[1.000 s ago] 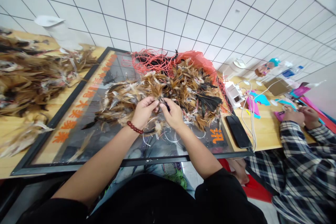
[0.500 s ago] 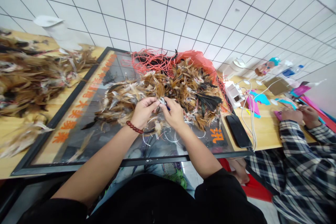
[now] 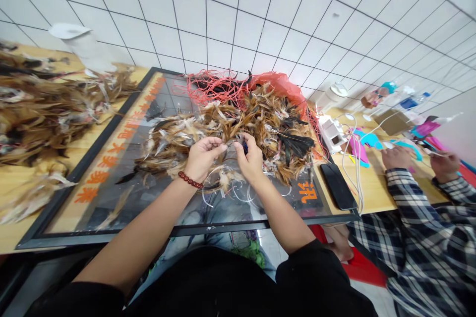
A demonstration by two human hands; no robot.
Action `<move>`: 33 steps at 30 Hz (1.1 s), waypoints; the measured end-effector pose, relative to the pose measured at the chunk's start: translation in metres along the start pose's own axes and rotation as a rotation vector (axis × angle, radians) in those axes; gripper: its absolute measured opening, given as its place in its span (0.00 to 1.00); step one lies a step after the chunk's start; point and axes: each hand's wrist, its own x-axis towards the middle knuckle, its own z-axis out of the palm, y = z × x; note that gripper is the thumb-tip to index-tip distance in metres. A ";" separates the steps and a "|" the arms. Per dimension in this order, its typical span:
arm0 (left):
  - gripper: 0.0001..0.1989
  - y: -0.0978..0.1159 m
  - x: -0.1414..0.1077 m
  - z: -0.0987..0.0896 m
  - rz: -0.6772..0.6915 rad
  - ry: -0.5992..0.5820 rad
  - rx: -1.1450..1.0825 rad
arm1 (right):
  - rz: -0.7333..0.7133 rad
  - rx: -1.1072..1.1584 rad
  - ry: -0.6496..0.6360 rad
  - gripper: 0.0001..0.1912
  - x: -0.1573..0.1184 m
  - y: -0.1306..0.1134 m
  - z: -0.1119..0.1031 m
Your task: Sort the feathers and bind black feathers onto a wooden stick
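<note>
Over the near side of a heap of brown and white feathers point(image 3: 178, 131), my left hand point(image 3: 203, 158) has its thumb and fingers pinched together. Whatever lies in that pinch is too small to make out. A beaded bracelet point(image 3: 191, 180) circles the left wrist. Just across a narrow gap, my right hand point(image 3: 251, 159) is closed around a small dark blue tool point(image 3: 245, 147), mostly hidden by the fingers. Loose feathers and curled white strands point(image 3: 240, 193) lie on the glass panel below the hands.
The black-framed glass panel point(image 3: 89, 218) lies on the wooden table. Red strings point(image 3: 215, 89) and a red plastic bag point(image 3: 278, 81) sit behind the heap. More feathers point(image 3: 48, 109) lie left. A phone point(image 3: 337, 185), white cables and a co-worker's hands point(image 3: 397, 157) are right.
My hands have drawn slightly apart, and the pale piece between the fingertips no longer shows. The dark blue tool is more visible. At right, the co-worker's hands have separated.
</note>
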 end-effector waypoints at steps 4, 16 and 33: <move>0.17 0.000 0.000 -0.001 -0.007 -0.012 -0.010 | -0.018 -0.028 -0.050 0.18 -0.001 -0.002 -0.001; 0.15 -0.002 0.002 -0.004 -0.063 -0.052 -0.018 | -0.112 -0.123 -0.258 0.17 -0.003 -0.007 -0.001; 0.08 -0.006 -0.004 -0.003 -0.044 -0.321 0.269 | 0.120 -0.142 -0.116 0.17 0.003 0.002 -0.002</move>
